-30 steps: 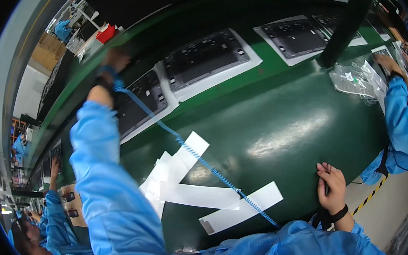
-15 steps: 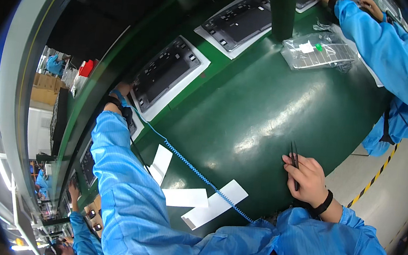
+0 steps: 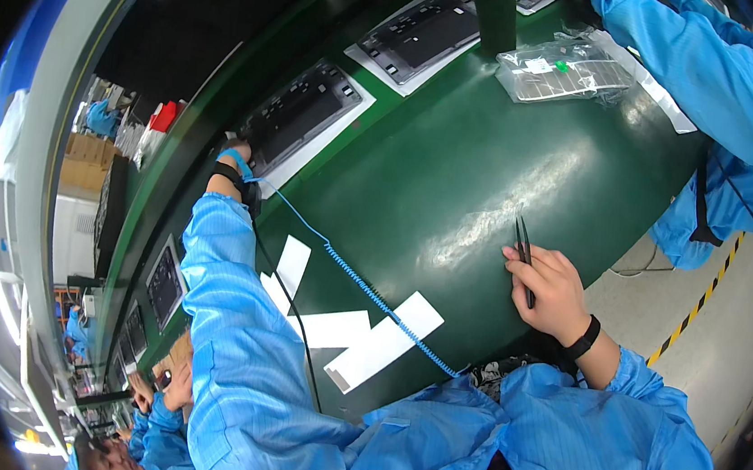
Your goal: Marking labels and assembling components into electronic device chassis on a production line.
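Observation:
My left hand (image 3: 238, 150) reaches far forward to the left end of a flat black panel (image 3: 302, 115), which lies on a white sheet. It is at the panel's edge; its fingers are mostly hidden, so I cannot tell whether they grip it. A black wristband and a blue strap with a coiled blue cord (image 3: 358, 286) are on that wrist. Over the green table (image 3: 453, 188), my right hand (image 3: 554, 293) is closed around black tweezers (image 3: 526, 266), tips pointing away from me. Nothing shows between the tips.
White paper strips (image 3: 398, 337) lie near me, under the coiled cord. Farther off are a second black panel (image 3: 423, 36), a green post (image 3: 492, 15) and a clear plastic bag (image 3: 563, 72) with a gridded sheet. A co-worker's blue sleeve (image 3: 683, 65) is at far right, another person at lower left.
The whole view has shifted a little. My left hand has moved rightward against the panel, now covering part of its left end. My right hand still holds the tweezers.

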Tool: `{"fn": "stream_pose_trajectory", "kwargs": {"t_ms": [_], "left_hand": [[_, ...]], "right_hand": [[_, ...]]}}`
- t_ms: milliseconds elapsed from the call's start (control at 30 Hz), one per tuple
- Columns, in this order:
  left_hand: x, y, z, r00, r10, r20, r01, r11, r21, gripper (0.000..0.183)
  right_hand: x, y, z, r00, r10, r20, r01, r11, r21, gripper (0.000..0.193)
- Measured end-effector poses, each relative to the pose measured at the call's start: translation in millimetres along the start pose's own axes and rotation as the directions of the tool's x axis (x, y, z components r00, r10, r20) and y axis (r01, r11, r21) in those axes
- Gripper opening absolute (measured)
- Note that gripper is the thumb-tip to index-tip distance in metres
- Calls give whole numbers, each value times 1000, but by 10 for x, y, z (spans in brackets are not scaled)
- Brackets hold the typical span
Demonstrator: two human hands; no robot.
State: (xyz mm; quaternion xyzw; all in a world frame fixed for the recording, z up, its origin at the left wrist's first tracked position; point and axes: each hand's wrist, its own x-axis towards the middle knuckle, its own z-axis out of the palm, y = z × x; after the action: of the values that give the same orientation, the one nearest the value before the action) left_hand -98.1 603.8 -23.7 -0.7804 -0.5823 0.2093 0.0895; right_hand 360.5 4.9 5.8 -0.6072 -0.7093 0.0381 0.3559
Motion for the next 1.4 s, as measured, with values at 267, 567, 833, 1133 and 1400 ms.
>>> {"fn": "stream_pose_trajectory", "kwargs": {"t_ms": [267, 567, 833, 1133, 1400], "left_hand": [[-2111, 632, -1487, 781, -513, -356, 78, 646, -759, 38], [-4486, 1873, -1343, 705, -693, -151, -314, -114, -943, 26], [-5038, 2738, -918, 755, -656, -12, -112, -110, -988, 26], [-4733, 2941, -371, 960, -281, -20, -7, 47, -999, 47], [-5947, 2907, -504, 914, -196, -356, -209, 526, -825, 50]], "right_hand": [[746, -161, -145, 871, 161, 464, -484, 124, 866, 51], [1572, -167, 331, 864, 340, 372, -169, -500, 850, 46], [331, -230, -239, 879, 476, 19, -239, 406, 882, 30], [128, 330, -17, 971, 229, -72, -194, 925, 327, 28], [171, 245, -27, 990, 124, 68, -117, 988, -97, 23]]}}
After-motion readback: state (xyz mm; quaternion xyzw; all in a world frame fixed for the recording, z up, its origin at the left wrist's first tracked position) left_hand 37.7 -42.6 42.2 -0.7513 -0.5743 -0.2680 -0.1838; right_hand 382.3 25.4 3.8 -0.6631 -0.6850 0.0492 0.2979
